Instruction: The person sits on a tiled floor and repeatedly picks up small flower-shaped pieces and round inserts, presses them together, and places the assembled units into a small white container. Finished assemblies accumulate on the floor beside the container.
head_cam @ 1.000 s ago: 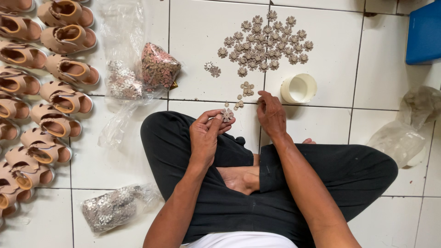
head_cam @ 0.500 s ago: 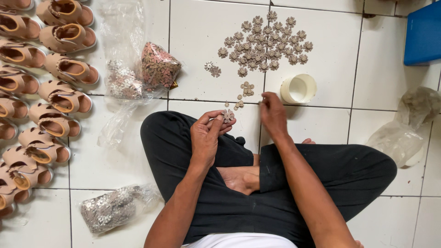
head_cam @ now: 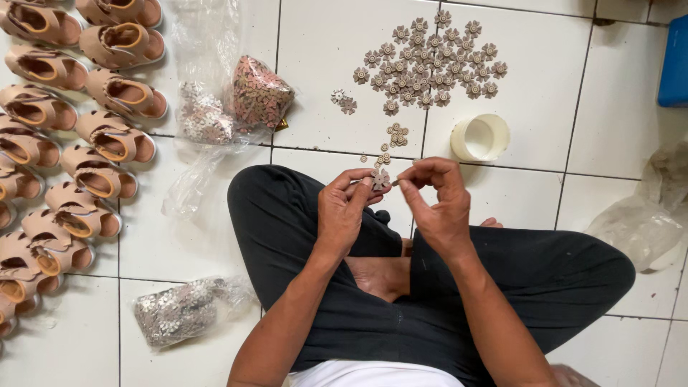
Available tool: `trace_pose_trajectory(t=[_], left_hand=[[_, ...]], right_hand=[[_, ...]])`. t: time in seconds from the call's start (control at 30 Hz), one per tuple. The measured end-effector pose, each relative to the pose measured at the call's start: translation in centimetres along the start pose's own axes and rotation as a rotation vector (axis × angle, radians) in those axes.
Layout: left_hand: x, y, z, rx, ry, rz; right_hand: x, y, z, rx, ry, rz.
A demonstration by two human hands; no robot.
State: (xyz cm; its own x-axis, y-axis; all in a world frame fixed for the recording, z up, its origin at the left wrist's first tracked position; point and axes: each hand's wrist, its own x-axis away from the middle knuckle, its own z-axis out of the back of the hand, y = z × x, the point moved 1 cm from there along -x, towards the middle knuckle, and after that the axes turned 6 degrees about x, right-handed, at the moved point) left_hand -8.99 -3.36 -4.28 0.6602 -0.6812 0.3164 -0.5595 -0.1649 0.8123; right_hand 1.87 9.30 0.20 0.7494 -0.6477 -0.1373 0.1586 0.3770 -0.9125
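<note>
I sit cross-legged on white floor tiles. My left hand (head_cam: 347, 208) pinches a small brown flower-shaped ornament (head_cam: 380, 178) between thumb and fingers. My right hand (head_cam: 437, 204) meets it from the right, fingertips pinched on a tiny piece at the ornament's edge. Beyond my hands, several matching flower ornaments (head_cam: 430, 64) lie spread on the tile, with a small cluster of little beads (head_cam: 395, 134) and a stray pair of flowers (head_cam: 344, 102) nearer.
A white plastic cup (head_cam: 480, 137) stands right of the beads. Rows of tan sandals (head_cam: 79, 122) line the left. Clear bags of ornaments (head_cam: 236, 100) lie at upper left; another bag (head_cam: 179, 312) sits by my left knee. Crumpled plastic (head_cam: 645, 215) and a blue box (head_cam: 675, 64) are on the right.
My right hand has come back from the beads on the floor to meet the left hand at the flower ornament. The left hand has stayed in place.
</note>
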Motion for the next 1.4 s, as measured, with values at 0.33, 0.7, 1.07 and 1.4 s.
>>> trace_pose_trajectory(t=[0.33,0.7,1.07,1.4], left_hand=[[0.4,-0.2,-0.6,0.030,-0.030,0.023],[0.6,0.1,-1.0,0.112,-0.061,0.010],[0.7,0.7,-1.5,0.033,-0.071,0.003],[0.6,0.3,-1.3,0.025,-0.074,-0.006]], right_hand=[[0.2,-1.1,-1.3,0.225,0.141,0.180],[1.1,-1.0,-1.6,0.291,0.152,0.224],[0.8,-1.2,-1.6,0.327,0.172,0.327],[0.7,-1.3,-1.6,0.359,0.186,0.352]])
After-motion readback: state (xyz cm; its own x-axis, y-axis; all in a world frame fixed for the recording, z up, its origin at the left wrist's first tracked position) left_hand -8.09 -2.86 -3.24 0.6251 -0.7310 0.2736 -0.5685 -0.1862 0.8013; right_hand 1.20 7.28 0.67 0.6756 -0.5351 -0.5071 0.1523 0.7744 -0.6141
